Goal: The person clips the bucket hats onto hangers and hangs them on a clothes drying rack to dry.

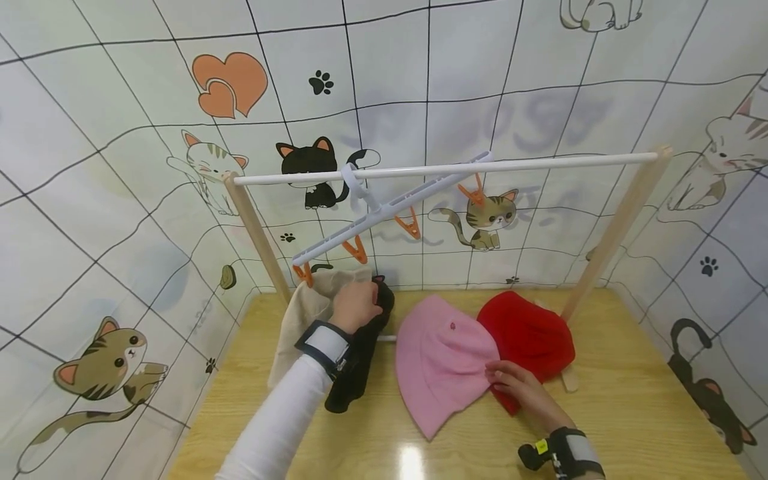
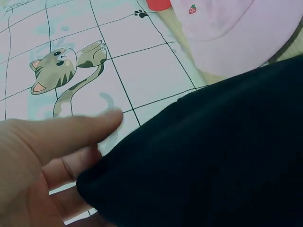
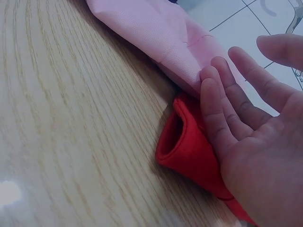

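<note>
My left hand (image 1: 357, 307) is at the upper part of a black cloth piece (image 1: 354, 370), in front of a beige cloth piece (image 1: 294, 327). In the left wrist view its thumb (image 2: 90, 130) is straight and stands apart from the black cloth (image 2: 199, 156), which hides some fingertips. An orange clip (image 1: 303, 273) at the hanger's near end meets the beige cloth's top. With straight fingers, my right hand (image 1: 522, 387) touches the edge of a pink bucket hat (image 1: 441, 367) bearing a small strawberry mark. Beside that lies a red hat (image 1: 528, 337), partly under the right fingers.
A light purple hanger (image 1: 378, 213) hangs slanted from a white rod (image 1: 540, 163) between wooden posts (image 1: 618, 233). More orange clips (image 1: 408, 223) dangle from it. White sheeting (image 1: 396, 60) with cat prints surrounds the wooden tabletop (image 1: 480, 447). A lower white bar (image 1: 387, 339) shows between the cloths.
</note>
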Tool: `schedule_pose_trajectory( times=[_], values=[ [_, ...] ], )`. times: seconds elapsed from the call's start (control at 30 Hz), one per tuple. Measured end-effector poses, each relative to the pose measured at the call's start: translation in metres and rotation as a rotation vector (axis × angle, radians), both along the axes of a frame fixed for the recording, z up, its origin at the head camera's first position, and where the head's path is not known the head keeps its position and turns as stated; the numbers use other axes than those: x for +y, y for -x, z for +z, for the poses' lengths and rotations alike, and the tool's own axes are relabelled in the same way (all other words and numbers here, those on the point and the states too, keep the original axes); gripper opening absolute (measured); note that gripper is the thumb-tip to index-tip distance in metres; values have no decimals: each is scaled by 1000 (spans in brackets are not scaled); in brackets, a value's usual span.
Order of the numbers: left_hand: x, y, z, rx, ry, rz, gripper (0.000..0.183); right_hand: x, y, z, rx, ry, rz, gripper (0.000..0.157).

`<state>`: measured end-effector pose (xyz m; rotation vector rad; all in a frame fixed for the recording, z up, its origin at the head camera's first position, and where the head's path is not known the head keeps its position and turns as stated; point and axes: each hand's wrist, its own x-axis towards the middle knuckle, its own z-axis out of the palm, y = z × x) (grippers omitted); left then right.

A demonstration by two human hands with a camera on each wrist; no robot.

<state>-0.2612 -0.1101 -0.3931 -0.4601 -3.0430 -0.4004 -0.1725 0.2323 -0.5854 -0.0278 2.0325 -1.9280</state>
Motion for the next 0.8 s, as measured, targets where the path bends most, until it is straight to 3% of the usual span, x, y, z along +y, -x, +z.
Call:
schedule_pose_trajectory(
  times=[0.23,0.43,0.6,0.8],
  values=[
    [-9,0,1,30,-39,26,21,0,-1,-3,-8,-17,-6,50],
    [-19,0,3,62,-86,26,43,0,0,-5,-3,-14,2,50],
    [-26,-2,5,80,-92,2,26,-1,0,-1,-16,-10,6,51],
    [-33,-3,3,134,-166,-51,21,-4,2,9,3,-103,28,46]
  ],
)
